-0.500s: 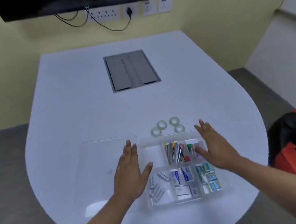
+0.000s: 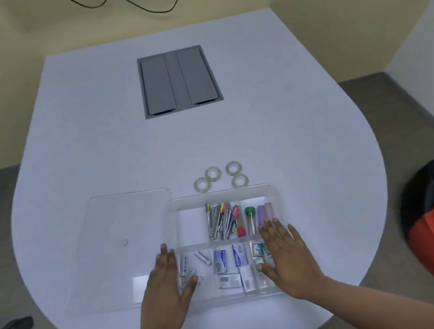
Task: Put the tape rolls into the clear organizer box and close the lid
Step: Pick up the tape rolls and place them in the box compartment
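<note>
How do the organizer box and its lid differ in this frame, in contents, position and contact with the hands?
The organizer box is divided into compartments holding stationery; the lid is one flat, bare sheet. The box sits right of the lid, just in front of the four tape rolls. The right hand is over the box; the left hand is at its left edge, where box and lid meet. Both are clear plastic, lying on the white table.

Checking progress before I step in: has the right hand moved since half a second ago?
Yes. The right hand has drawn back toward the person, from the organizer box's far-right compartment to its near-right one.
</note>
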